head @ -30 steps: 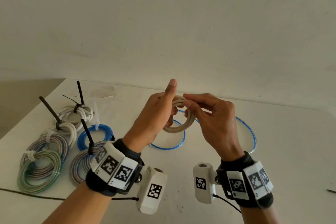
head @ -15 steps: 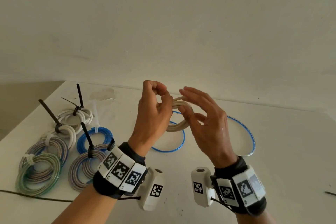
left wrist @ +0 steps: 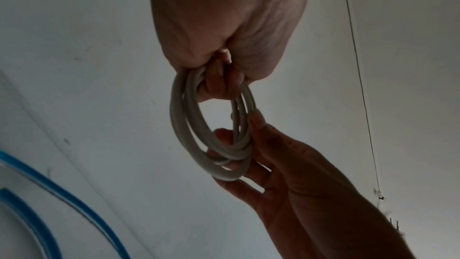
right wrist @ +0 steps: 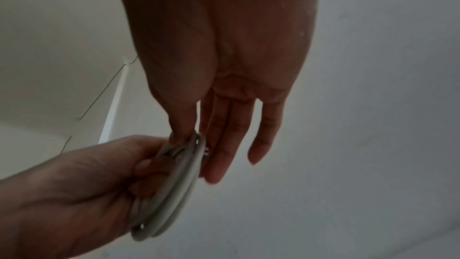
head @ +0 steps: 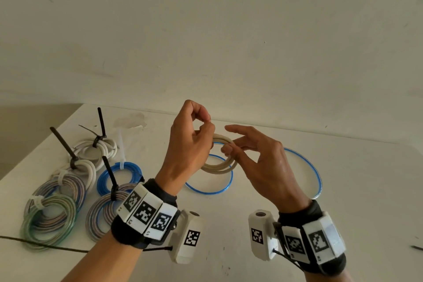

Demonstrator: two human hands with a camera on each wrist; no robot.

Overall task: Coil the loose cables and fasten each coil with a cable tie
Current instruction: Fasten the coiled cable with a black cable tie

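A beige cable coil [head: 219, 167] hangs in the air above the white table [head: 343, 201], between both hands. My left hand [head: 196, 135] grips its top left, fingers curled round the strands [left wrist: 184, 125]. My right hand [head: 258, 155] pinches the coil's right side, thumb in front and straight fingers behind [left wrist: 298, 174]. In the right wrist view the coil [right wrist: 174, 190] shows edge-on against the left hand [right wrist: 74, 184]. A loose blue cable [head: 315, 178] lies in wide loops on the table below the hands. No cable tie shows on the beige coil.
Several tied coils lie at the table's left: white ones with black ties [head: 96, 146], a blue one [head: 119, 174], and multicoloured ones [head: 50, 213]. A thin black cord [head: 45, 246] crosses the front left. The wall stands close behind the table.
My left thumb, straight up a second ago, has curled down with the fingers over the coil. My right hand shifted its hold from the coil's top to its side, fingers spreading.
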